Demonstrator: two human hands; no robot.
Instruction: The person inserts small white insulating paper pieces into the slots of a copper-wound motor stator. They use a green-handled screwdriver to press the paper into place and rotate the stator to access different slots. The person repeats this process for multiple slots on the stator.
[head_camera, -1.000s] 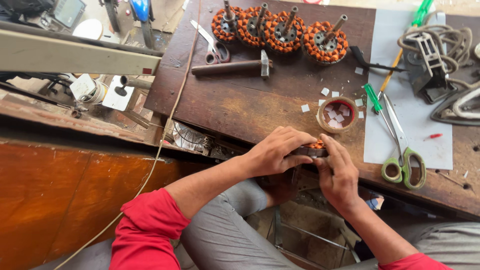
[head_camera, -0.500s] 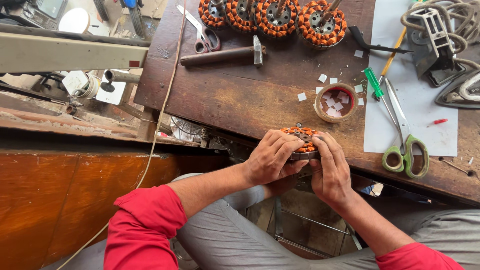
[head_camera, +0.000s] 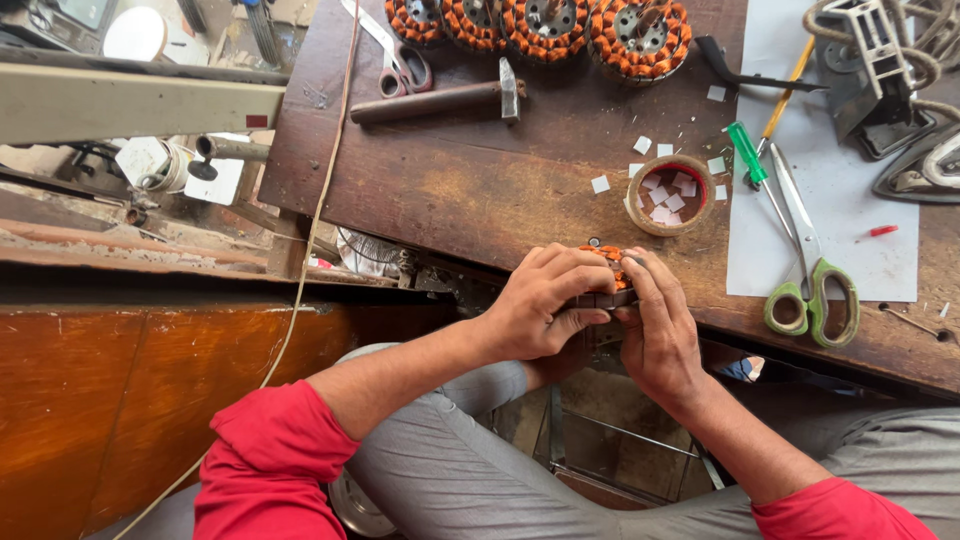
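A round motor stator with orange copper windings (head_camera: 612, 272) rests at the near edge of the dark wooden workbench (head_camera: 480, 190). My left hand (head_camera: 545, 300) wraps over its left side, fingers curled on top. My right hand (head_camera: 658, 325) grips its right side, fingers pressed against the windings. Most of the stator is hidden under both hands. Just beyond it stands a small round tape roll holding several white paper squares (head_camera: 668, 195).
Several more wound stators (head_camera: 545, 25) line the far edge. A hammer (head_camera: 440, 100), scissors (head_camera: 395, 55), green-handled scissors (head_camera: 810, 290), a green screwdriver (head_camera: 750, 160), a white sheet (head_camera: 830, 190) and a cord (head_camera: 320, 200) lie about. My grey-trousered knees sit below the bench.
The view has drifted, so the bench sits lower and closer in frame. Both hands stay on the stator, fingers shifting slightly over its top.
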